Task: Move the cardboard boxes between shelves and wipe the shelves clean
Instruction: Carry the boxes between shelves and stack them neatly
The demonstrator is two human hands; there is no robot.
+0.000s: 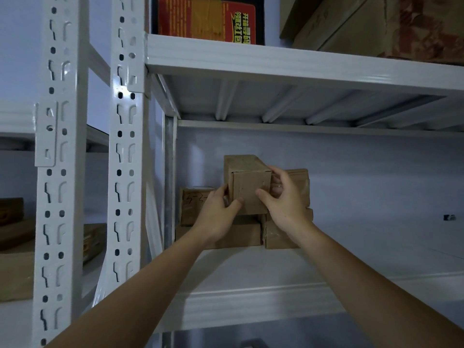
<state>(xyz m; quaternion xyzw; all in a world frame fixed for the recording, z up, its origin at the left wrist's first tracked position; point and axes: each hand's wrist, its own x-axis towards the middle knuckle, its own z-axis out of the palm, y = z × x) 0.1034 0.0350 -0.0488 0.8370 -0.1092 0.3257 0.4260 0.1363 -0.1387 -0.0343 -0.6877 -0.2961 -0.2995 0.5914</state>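
Pale bluish wall (351, 172) at the back. White slotted post (125, 172) on the left, second post (60, 197) further left, holes all the way down. Red package (208, 18) up top with yellow lettering and tape. Tiny dark thing (449, 217) far right, too small to tell.

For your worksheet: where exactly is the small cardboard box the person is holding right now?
In the head view, the small cardboard box sits centre frame at the back left of the middle shelf, atop the stacked boxes, gripped between the left hand and right hand.
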